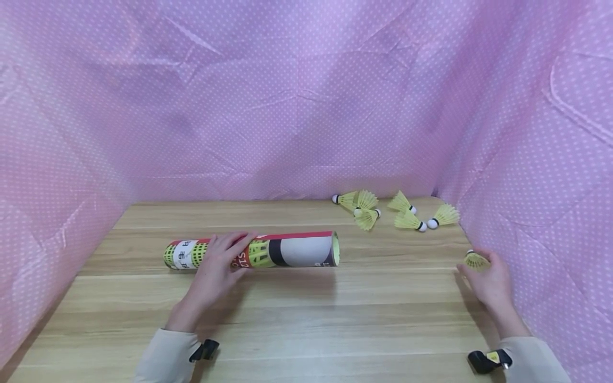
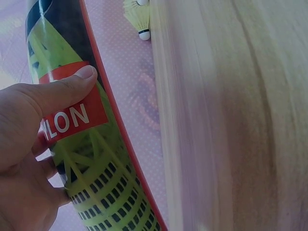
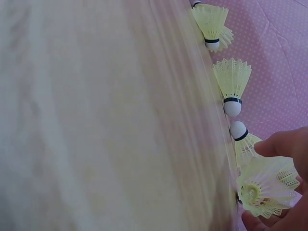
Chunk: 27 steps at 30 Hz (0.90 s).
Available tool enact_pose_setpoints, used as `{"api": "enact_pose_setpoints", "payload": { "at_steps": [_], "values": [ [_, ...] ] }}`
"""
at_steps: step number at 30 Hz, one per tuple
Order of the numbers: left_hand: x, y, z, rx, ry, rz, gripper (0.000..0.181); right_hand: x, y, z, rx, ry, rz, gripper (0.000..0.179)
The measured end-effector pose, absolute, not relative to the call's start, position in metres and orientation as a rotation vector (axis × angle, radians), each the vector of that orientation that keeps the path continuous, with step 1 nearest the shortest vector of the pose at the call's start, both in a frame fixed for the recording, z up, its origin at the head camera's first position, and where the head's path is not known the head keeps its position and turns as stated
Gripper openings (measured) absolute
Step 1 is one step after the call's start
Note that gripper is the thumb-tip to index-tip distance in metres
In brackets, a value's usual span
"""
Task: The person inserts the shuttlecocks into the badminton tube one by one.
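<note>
On its side, a printed shuttlecock tube lies across the middle of the head view, its open end pointing right. My left hand grips it left of its middle, and the left wrist view shows the thumb pressed along the printed wall of the tube. At the right edge of the table, my right hand holds a yellow shuttlecock by its skirt, between thumb and fingers. In the right wrist view this shuttlecock turns its hollow skirt toward the camera.
Several more yellow shuttlecocks lie in two loose groups at the back right, one around this shuttlecock and one around another shuttlecock. A pink dotted cloth surrounds the wooden table at the back and sides.
</note>
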<state>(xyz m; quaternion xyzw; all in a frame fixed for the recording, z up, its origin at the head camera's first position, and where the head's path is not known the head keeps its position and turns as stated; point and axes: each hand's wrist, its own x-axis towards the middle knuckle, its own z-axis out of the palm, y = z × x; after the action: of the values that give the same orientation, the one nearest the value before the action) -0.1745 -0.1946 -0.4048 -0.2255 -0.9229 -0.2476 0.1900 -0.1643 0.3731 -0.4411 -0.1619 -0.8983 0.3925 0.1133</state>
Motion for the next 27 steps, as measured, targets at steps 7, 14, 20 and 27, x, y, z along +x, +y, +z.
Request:
{"api": "enact_pose_setpoints", "payload": {
  "at_steps": [7, 14, 20, 27],
  "values": [
    [-0.1739, -0.1946, -0.4044, -0.631, -2.605, -0.692, 0.093, -0.1644, 0.3723, -0.4410, -0.539, -2.578, 1.217, 0.067],
    [-0.1714, -0.1933, -0.4022, -0.607, -2.637, -0.703, 0.093, -0.1657, 0.3724, -0.4390, -0.586, -2.527, 1.281, 0.070],
    [-0.1713, -0.1929, -0.4016, -0.618, -2.626, -0.703, 0.092, -0.1650, 0.3745, -0.4363, -0.648, -2.503, 1.302, 0.068],
    [-0.1708, -0.1930, -0.4015, -0.603, -2.637, -0.720, 0.091, -0.1635, 0.3767, -0.4375, -0.641, -2.485, 1.256, 0.062]
  ]
}}
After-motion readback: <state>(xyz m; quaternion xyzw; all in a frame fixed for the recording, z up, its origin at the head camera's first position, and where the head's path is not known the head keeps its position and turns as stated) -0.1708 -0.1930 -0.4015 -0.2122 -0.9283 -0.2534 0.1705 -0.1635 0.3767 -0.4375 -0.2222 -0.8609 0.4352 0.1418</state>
